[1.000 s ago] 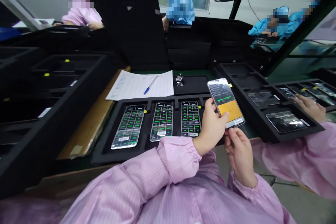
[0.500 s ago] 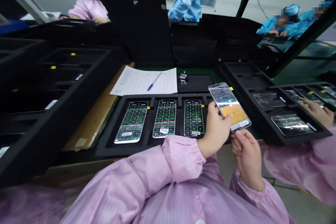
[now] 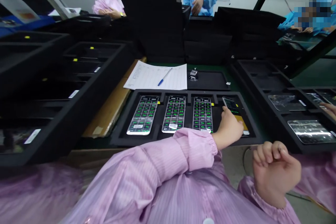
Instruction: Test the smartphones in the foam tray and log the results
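My left hand [image 3: 229, 126] is closed around the edges of a smartphone [image 3: 238, 116] in the rightmost compartment of a black foam tray [image 3: 189, 140]. The hand covers the phone's left and lower parts; its screen shows dark and orange areas. To the left, three more smartphones [image 3: 143, 115], [image 3: 174, 113], [image 3: 202, 113] lie face up in their own compartments, with green-marked grids on their screens. In front of the tray's right corner, my right hand [image 3: 277, 169] is raised with curled fingers and thumb and forefinger together. Whatever is in that pinch, if anything, is too small to tell.
Behind the tray lie a printed sheet [image 3: 147, 77], a blue pen [image 3: 164, 77] and a small metallic object [image 3: 193, 74]. Black trays stand at left [image 3: 105, 87] and right [image 3: 283, 112]. A neighbour's hand [image 3: 329, 108] reaches in at right. Other people work behind the black stacks.
My left hand has lowered the smartphone from above the tray into the rightmost compartment. My right hand has drawn away from the phone's lower edge, to the right. The view has shifted slightly.
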